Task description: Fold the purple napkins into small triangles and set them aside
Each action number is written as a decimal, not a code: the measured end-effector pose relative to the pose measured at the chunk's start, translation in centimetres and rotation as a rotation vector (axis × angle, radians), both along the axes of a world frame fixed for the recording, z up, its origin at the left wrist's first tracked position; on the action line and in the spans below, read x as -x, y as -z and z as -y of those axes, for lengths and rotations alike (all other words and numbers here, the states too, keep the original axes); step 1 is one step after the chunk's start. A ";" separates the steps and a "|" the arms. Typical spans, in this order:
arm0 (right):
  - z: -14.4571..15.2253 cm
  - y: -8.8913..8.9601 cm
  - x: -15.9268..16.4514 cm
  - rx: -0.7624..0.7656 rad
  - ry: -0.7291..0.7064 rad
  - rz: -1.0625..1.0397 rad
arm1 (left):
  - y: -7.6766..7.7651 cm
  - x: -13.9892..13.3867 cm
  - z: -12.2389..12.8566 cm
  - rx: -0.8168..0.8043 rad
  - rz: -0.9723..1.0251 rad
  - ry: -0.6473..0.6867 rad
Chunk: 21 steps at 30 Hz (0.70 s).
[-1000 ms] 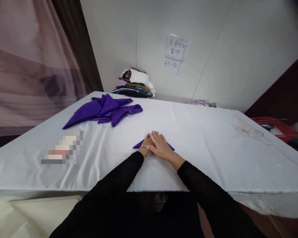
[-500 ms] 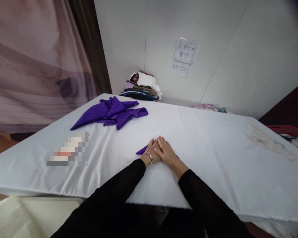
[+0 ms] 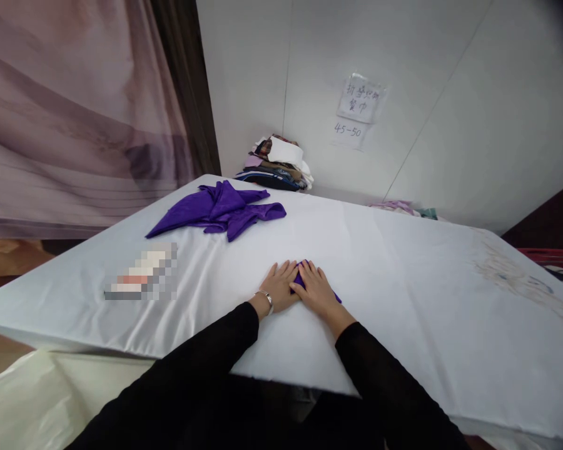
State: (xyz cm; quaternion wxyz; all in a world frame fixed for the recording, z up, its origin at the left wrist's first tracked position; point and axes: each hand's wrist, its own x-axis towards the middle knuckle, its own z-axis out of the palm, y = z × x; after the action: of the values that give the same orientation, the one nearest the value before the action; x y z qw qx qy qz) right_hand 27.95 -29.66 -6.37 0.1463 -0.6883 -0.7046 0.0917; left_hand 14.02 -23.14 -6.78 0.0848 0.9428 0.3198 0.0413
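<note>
A folded purple cloth napkin (image 3: pixel 297 282) lies flat on the white tablecloth (image 3: pixel 375 350), mostly hidden beneath my hands. My left hand (image 3: pixel 280 285), with a silver watch or bracelet at the wrist, lies palm down over its left part, fingers stretched forward. On the right part rests my right hand (image 3: pixel 315 289), also flat with fingers extended and its thumb near the left hand. A purple strip shows between the two hands, and a corner sticks out past the right wrist.
A loose heap of purple cloth (image 3: pixel 220 206) lies at the back left. Nearer on the left is a blurred, pixelated flat object (image 3: pixel 138 275). Stacked folded clothes (image 3: pixel 276 165) stand by the wall, below a handwritten sign (image 3: pixel 359 100).
My left hand has slid left, out from under the right hand. The napkin's left corner is now covered, and purple shows between the hands. The view has shifted slightly.
</note>
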 end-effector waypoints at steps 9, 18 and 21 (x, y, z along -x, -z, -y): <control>-0.1 0.3 0.2 -0.019 -0.004 0.064 | -0.9 5.0 0.1 0.039 -0.020 -0.029; 0.1 0.1 0.3 -0.003 -0.020 0.103 | -3.1 0.5 0.1 0.052 0.071 -0.011; 0.1 0.0 0.4 0.024 -0.034 0.125 | -2.1 -2.0 0.6 0.084 0.112 0.063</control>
State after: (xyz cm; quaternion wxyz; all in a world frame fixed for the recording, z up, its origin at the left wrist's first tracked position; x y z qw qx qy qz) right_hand 27.59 -29.79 -6.33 0.0923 -0.6824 -0.7227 0.0592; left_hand 16.01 -23.70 -4.67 0.1435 0.9442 0.2862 0.0777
